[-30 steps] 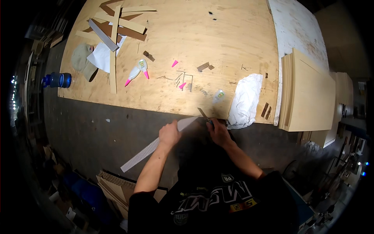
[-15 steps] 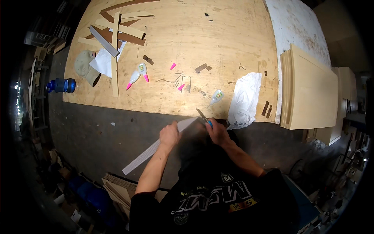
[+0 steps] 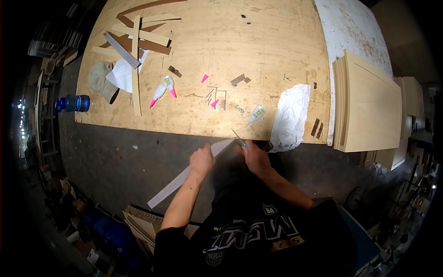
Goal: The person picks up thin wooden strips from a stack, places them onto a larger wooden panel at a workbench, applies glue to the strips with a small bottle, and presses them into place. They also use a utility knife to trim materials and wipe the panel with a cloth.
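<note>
My left hand (image 3: 202, 160) is closed around a long, flat grey strip (image 3: 171, 186), which slants from the lower left up toward the table's near edge. In my right hand (image 3: 257, 159) is a utility knife (image 3: 246, 145) with some blue on its handle. Its thin blade points up and to the left, at the far end of the strip. Whether the blade touches the strip I cannot tell. Both hands are over the floor just short of the table. Closest to the knife on the tabletop lies a small clear glue bottle (image 3: 256, 114) without a cap.
The wooden table (image 3: 277, 46) bears two pink-capped glue bottles (image 3: 164, 88), a pink cap (image 3: 205, 78), crumpled white paper (image 3: 290, 115), a cap (image 3: 101, 79) and piled strips (image 3: 147, 34). Panels (image 3: 369, 101) are stacked at the right; a blue bottle (image 3: 76, 103) stands off the left edge.
The knife has turned slightly in my right hand, so its blade looks thinner and lighter. My left hand keeps its hold on the strip, almost unmoved.
</note>
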A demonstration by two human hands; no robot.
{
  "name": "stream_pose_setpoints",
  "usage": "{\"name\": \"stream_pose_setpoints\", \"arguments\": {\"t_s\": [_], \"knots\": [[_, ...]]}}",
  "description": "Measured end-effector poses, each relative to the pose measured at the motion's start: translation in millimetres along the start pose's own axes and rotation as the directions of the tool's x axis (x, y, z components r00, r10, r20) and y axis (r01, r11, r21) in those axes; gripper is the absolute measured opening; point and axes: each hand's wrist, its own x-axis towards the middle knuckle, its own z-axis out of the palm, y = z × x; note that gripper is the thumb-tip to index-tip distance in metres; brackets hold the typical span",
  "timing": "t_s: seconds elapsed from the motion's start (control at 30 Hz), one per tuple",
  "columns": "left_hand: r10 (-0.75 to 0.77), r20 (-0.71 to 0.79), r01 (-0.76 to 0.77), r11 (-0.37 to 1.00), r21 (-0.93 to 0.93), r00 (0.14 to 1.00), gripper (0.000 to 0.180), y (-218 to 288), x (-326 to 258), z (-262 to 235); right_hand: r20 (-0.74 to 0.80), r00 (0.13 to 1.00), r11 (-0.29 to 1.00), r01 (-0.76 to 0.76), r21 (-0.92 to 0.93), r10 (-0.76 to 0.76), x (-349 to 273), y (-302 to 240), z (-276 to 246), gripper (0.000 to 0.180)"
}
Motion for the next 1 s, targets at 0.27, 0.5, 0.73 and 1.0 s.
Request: {"name": "stream_pose_setpoints", "arguments": {"t_s": [0.27,0.5,0.73,1.0], "knots": [[0.019,0.010,-0.019,1.000,-0.012,1.000,0.041,0,3,-2,0.018,0.998,0.997,-0.063,-0.047,0.064,1,-2,5,0.022],[0.018,0.016,-0.018,1.000,-0.008,1.000,0.045,-3,3,2,0.018,0.999,0.999,-0.040,0.027,0.040,1,4,10,0.023],[0.030,0.017,-0.030,0.999,-0.018,0.999,0.046,-3,3,1,0.050,0.992,0.961,-0.122,0.247,0.113,1,7,7,0.021],[0.046,0.021,-0.046,0.999,0.005,0.999,0.045,-3,6,2,0.001,0.999,0.988,0.035,0.153,-0.035,-3,9,7,0.019]]}}
